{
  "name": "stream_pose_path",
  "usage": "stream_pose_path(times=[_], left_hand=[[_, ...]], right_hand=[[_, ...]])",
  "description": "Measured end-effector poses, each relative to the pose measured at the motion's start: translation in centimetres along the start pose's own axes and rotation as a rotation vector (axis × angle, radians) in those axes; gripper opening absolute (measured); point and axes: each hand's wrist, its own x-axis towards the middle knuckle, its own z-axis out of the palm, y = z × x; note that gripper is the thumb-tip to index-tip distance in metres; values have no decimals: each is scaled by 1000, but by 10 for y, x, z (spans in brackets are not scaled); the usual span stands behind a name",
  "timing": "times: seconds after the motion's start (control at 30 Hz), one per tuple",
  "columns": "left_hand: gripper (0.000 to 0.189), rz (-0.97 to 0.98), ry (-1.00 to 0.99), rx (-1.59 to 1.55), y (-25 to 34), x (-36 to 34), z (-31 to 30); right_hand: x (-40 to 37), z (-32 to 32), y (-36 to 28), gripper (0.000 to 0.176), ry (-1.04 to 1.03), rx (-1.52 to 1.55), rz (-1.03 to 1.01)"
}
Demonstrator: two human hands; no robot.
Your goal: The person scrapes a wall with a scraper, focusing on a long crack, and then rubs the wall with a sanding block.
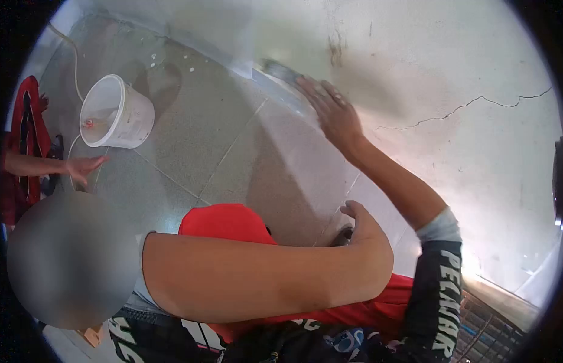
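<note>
My right hand [336,115] is closed on a flat grey tool [281,71], blurred by motion, which lies against the pale wall [439,54] just above the floor edge. My bare left arm is bent across the front of my body. Beyond its wrist, my left hand [359,215] hangs over the tiled floor [227,121]; its partly visible fingers are slightly apart and no object shows in them. Red cloth [230,222] shows beside that arm. A long crack [463,109] runs across the wall, right of my right hand.
A white bucket [134,118] stands on the floor at the upper left, with a hose [76,66] behind it. Another person's open hand [85,167] reaches in at the left, above a blurred round area. A wire rack [487,327] is at the lower right.
</note>
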Motion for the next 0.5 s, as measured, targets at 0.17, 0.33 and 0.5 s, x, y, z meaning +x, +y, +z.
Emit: stream_pose_path(times=[0.17, 0.33, 0.5], left_hand=[[65, 15, 78, 24, 9, -8, 8], [64, 5, 45, 66, 12, -9, 15], [63, -16, 83, 96, 25, -16, 14]], right_hand=[[-133, -20, 40, 85, 16, -267, -8], [-180, -38, 49, 79, -175, -166, 73], [-83, 20, 22, 79, 144, -510, 30]])
